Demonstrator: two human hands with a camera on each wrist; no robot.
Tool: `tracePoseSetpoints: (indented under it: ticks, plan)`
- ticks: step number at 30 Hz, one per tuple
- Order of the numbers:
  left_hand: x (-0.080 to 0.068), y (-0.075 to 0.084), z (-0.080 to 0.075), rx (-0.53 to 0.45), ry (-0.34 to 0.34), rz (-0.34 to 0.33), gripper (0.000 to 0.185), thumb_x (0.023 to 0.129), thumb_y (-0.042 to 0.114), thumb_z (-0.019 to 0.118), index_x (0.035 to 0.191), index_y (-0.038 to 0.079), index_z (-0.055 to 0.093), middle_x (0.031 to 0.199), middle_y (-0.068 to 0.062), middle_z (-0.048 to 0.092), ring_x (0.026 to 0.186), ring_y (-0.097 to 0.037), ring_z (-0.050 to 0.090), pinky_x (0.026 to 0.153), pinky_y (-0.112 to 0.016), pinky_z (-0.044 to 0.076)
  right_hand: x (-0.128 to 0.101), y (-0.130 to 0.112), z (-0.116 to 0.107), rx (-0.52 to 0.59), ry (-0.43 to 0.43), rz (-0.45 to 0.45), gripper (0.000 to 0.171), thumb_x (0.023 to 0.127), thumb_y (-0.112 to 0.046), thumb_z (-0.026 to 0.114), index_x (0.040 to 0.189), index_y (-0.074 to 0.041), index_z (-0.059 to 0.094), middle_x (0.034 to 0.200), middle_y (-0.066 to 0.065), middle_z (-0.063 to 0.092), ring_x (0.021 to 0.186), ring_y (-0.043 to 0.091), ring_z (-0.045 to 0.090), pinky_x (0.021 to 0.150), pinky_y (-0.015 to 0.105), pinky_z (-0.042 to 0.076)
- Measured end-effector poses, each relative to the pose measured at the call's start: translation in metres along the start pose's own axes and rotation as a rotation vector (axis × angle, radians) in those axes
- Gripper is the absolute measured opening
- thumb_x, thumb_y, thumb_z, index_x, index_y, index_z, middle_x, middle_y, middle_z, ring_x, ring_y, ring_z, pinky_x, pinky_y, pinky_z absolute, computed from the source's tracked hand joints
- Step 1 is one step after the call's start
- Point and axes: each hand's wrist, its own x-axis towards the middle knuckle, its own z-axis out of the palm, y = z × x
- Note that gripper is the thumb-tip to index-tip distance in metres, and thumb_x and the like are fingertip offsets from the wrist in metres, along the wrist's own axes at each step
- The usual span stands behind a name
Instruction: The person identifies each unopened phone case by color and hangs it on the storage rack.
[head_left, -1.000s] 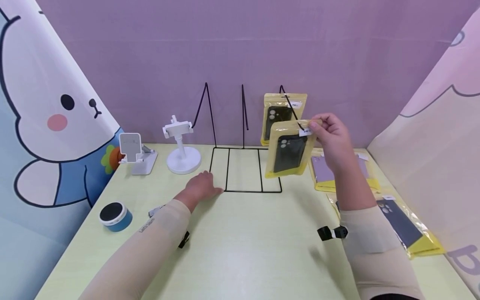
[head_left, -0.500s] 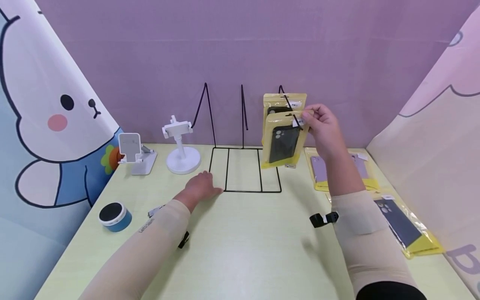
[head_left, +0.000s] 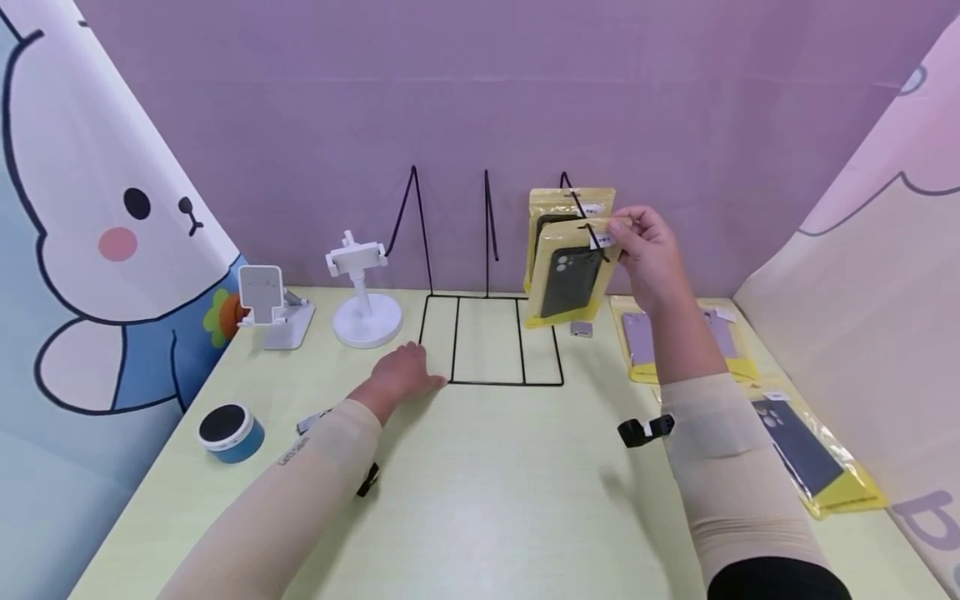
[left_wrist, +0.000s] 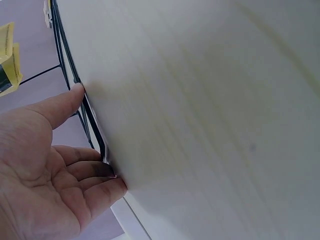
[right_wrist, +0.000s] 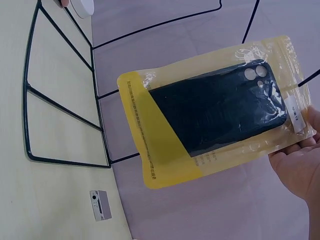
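Observation:
My right hand (head_left: 651, 254) pinches the top right corner of a yellow clear-front bag holding a black phone case (head_left: 570, 279). The right hook of the black wire rack (head_left: 506, 383) passes at the hole in the bag's top edge. Behind it, another bagged black phone case (head_left: 542, 202) hangs on the same hook, mostly covered. At the rack's front left corner my left hand (head_left: 403, 372) rests low on the table. In the left wrist view its thumb and fingertips (left_wrist: 77, 92) touch the base wire, the fingers loosely bent.
Two white phone stands (head_left: 367, 321) (head_left: 262, 296) stand left of the rack. A blue round speaker-like object (head_left: 232, 433) sits at the left. Bagged purple (head_left: 641, 337) and dark blue (head_left: 798, 446) phone cases lie at right. A small grey object (head_left: 581, 329) lies by the rack.
My right hand has moved up, back and slightly left with the bagged black phone case, further along the right hook. The left hand has stayed in place.

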Motion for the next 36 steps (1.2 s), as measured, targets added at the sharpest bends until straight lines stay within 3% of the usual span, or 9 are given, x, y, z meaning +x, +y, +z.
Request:
tracePoseSetpoints:
  ticks: [6,17,27,33,36]
  plan:
    - [0.0,0.001,0.0,0.005,0.003,0.006,0.081,0.092,0.052,0.061,0.142,-0.009,0.039,0.145,-0.028,0.042,0.133,-0.042,0.044,0.11,-0.051,0.04,-0.002,0.0,-0.003,-0.017,0.005,-0.001,0.012,0.093,-0.009,0.066,0.104,-0.007,0.061,0.086,0.001,0.055,0.076,0.012,0.057,0.071,0.023,0.052]
    - [0.001,0.001,0.0,-0.003,-0.005,0.004,0.083,0.092,0.052,0.061,0.143,-0.009,0.038,0.147,-0.029,0.04,0.134,-0.042,0.043,0.111,-0.051,0.039,-0.018,-0.004,-0.028,-0.019,0.025,-0.058,0.033,0.096,-0.019,0.064,0.123,-0.007,0.051,0.117,0.008,0.061,0.109,0.023,0.062,0.094,0.032,0.053]
    - [-0.001,0.001,0.0,-0.006,0.0,0.006,0.08,0.092,0.049,0.061,0.142,-0.009,0.04,0.146,-0.029,0.042,0.133,-0.042,0.044,0.11,-0.051,0.04,-0.039,-0.014,-0.073,-0.11,0.065,-0.064,0.035,0.095,-0.016,0.065,0.125,-0.008,0.05,0.118,0.008,0.065,0.113,0.023,0.063,0.087,0.024,0.056]
    - [-0.003,0.002,-0.001,-0.013,0.006,0.007,0.077,0.093,0.048,0.061,0.141,-0.009,0.041,0.145,-0.029,0.043,0.132,-0.042,0.045,0.109,-0.052,0.041,-0.052,-0.019,-0.109,-0.231,0.118,-0.015,0.035,0.095,-0.019,0.065,0.124,-0.009,0.05,0.117,0.003,0.064,0.107,0.013,0.065,0.083,0.019,0.056]
    - [-0.003,0.002,-0.001,-0.013,0.006,0.007,0.078,0.093,0.049,0.061,0.141,-0.009,0.041,0.145,-0.028,0.043,0.131,-0.042,0.046,0.109,-0.052,0.041,-0.061,-0.022,-0.126,-0.362,0.136,0.052,0.033,0.095,-0.024,0.064,0.124,-0.014,0.049,0.117,-0.002,0.062,0.104,0.008,0.064,0.08,0.016,0.055]
